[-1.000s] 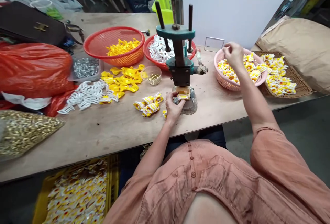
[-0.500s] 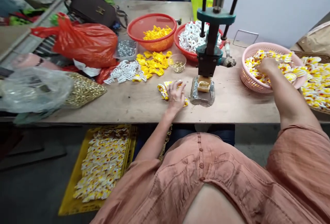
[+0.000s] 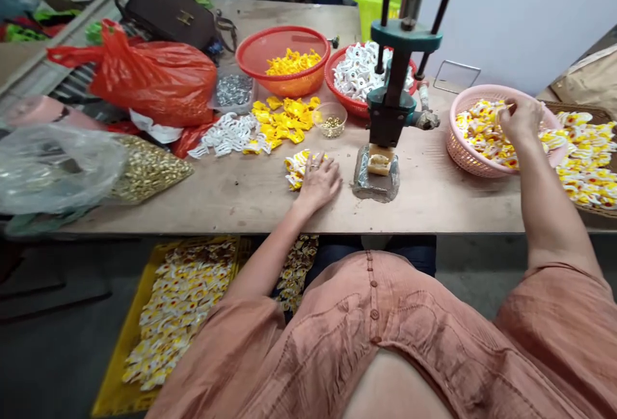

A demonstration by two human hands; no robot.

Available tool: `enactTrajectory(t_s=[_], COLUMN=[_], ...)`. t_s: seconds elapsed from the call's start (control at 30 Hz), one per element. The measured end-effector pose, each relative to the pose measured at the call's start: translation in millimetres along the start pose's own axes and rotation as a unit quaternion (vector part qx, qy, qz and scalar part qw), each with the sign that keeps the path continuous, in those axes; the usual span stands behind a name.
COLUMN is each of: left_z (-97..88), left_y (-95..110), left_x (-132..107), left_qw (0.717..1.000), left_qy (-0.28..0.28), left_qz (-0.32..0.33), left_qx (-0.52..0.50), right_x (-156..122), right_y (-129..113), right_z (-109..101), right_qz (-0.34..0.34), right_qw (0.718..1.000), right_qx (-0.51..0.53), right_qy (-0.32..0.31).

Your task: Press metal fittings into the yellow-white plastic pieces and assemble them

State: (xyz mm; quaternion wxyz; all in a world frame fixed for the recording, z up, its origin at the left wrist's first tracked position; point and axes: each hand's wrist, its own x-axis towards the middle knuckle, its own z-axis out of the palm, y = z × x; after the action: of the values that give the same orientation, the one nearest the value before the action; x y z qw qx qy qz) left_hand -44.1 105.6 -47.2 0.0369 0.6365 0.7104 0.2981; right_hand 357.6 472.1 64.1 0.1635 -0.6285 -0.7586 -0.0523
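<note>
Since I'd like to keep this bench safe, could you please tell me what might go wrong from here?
The left hand lies near the press, so it might get pinched if it strayed beneath. The open clear cup of small metal pieces could spill if knocked.

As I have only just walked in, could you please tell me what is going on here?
A person's left hand lies on the table, at the edge of a small pile of yellow-and-white pieces. The right hand, partly curled, is over the pink basket of similar pieces; whether it grips one is unclear. Neither hand touches the press, which stands between them.
</note>
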Motion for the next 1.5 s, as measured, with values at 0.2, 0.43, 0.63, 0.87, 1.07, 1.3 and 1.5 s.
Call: enactTrajectory(t_s=[0.2,0.43,0.63,0.87,1.07,1.3,1.5], left_z=[-6.3,42.3,62.7,67.0,92.1,82.7,74.5], left_y=[56,148,110,79,62,52,49], left_x=[10,6,-8,8,36,51,46], left_qw=[0.985,0.907,0.83,0.879,0.95,0.97,0.969], left_qy=[0.102,0.092,0.004,0.113,0.189,0.132,0.102], left_qz=[0.036,0.027,-0.1,-0.088,-0.043,-0.001,0.004], left_qx=[-0.137,-0.41,-0.549,-0.455,-0.246,-0.205,-0.226], right_x=[-73,-209,-253,-242,-235,-216,-213], right_y=[-15,-105,-139,-176,-189,-184,-167], right_z=[-24,-4,38,81,106,100,94], right_qz=[-0.011,0.054,-0.144,-0.18,-0.145,-0.186,-0.209], right_qw=[0.834,0.63,0.726,0.822,0.882,0.901,0.873], right_qx=[0.552,0.75,0.659,0.537,0.437,0.387,0.441], right_qy=[0.026,-0.192,-0.132,0.056,0.105,0.068,-0.021])
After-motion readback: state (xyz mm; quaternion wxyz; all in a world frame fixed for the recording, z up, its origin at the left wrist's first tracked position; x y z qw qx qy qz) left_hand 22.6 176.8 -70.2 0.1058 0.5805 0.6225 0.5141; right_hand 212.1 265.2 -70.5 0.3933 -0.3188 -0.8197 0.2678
